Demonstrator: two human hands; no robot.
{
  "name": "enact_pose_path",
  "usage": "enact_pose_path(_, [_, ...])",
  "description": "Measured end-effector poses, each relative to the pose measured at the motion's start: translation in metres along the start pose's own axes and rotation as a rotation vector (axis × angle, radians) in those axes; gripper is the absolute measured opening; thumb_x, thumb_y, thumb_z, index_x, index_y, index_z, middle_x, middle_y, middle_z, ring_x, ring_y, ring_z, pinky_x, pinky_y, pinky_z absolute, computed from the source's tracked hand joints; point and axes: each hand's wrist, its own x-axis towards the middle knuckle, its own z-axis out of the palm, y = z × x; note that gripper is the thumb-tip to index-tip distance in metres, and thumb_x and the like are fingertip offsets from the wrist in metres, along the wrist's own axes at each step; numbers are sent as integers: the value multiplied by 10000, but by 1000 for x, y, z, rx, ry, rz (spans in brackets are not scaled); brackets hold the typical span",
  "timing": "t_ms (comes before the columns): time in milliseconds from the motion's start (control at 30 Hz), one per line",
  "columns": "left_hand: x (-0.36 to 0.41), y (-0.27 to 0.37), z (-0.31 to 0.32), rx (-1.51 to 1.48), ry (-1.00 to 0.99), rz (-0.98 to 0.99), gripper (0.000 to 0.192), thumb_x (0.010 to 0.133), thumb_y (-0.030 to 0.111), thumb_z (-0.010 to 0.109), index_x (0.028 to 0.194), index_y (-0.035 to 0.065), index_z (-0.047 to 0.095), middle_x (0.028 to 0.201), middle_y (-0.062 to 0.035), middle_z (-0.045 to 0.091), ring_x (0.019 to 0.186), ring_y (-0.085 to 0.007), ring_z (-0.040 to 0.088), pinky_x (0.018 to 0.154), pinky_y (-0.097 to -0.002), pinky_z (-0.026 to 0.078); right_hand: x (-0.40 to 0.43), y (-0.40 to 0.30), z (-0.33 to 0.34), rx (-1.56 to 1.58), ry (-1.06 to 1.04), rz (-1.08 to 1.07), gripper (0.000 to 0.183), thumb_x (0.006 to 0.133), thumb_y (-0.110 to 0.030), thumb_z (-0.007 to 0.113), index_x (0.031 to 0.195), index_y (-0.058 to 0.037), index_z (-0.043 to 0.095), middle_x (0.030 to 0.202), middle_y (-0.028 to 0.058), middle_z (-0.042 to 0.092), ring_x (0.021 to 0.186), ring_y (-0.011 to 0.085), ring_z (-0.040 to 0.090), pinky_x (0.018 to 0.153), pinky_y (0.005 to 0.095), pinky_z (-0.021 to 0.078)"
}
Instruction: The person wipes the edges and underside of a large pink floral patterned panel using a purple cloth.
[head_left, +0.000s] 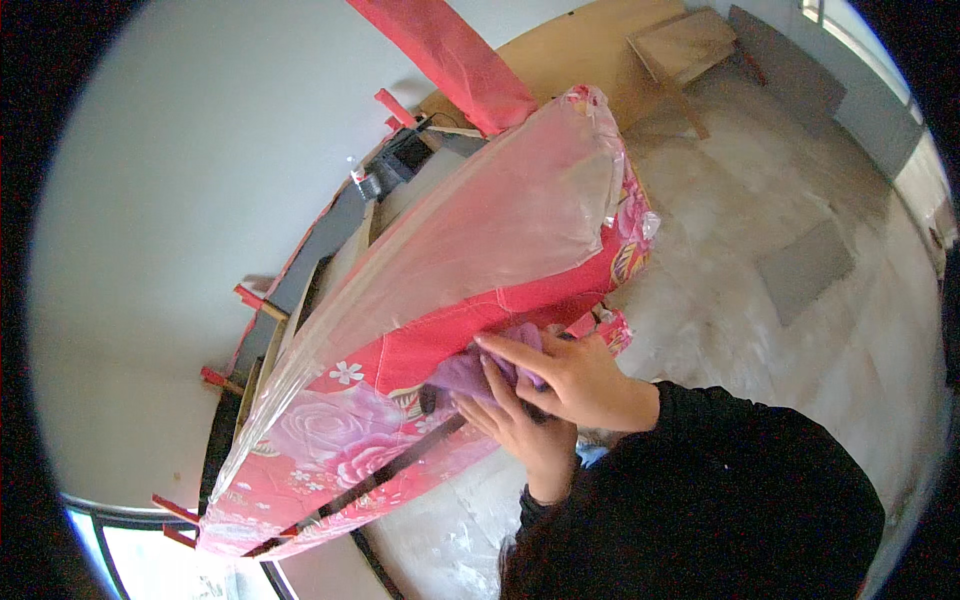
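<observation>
A bunched purple cloth (466, 376) lies against the side of a long padded piece covered in red floral fabric (375, 429). My right hand (574, 379) grips the cloth from the right, index finger stretched along the red fabric. Just below it, my left hand (514, 433) has its fingers laid over the cloth's lower part, with the thumb hidden. Clear plastic film (517, 202) spreads over the top of the padded piece and hangs loose along its edge. A dark narrow gap (367, 486) runs along the side, below the cloth.
A pink fabric-wrapped post (457, 64) rises at the far end. Beyond the padded piece, a plastic bottle (364, 180) stands near a dark box (405, 159). Wooden boards (682, 49) rest by the wall. A grey patch (806, 271) marks the dusty floor (720, 195).
</observation>
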Motion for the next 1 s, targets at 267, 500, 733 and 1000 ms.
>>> enact_pose_path(267, [9,33,12,-72,50,25,732,806,270,673,1435,61,360,1477,-128,400,1329,-574,260,1078,-661,222,-2,19,-28,16,-38,31,677,798,-215,673,1433,-227,437,934,132,670,671,305,650,526,421,505])
enact_pose_path(500, [12,10,0,-54,55,9,695,787,272,659,1405,64,419,1441,-114,448,1315,-551,314,1083,-640,243,9,0,-11,-25,-7,9,652,768,-159,671,1394,-217,497,895,138,666,644,292,644,531,403,508])
enact_pose_path(733, [11,-47,-35,-18,94,-84,738,753,321,702,1384,38,444,1409,-176,459,1314,-569,299,1085,-644,232,35,-51,36,-55,11,-85,644,757,-117,665,1380,-200,522,781,121,650,614,273,638,526,392,519])
enact_pose_path(1000, [-2,-89,-47,-66,126,-58,721,752,309,719,1366,52,441,1421,-141,441,1309,-590,276,1068,-672,226,34,-83,67,-11,0,-12,658,742,-106,683,1376,-194,529,875,126,683,638,268,662,521,368,528])
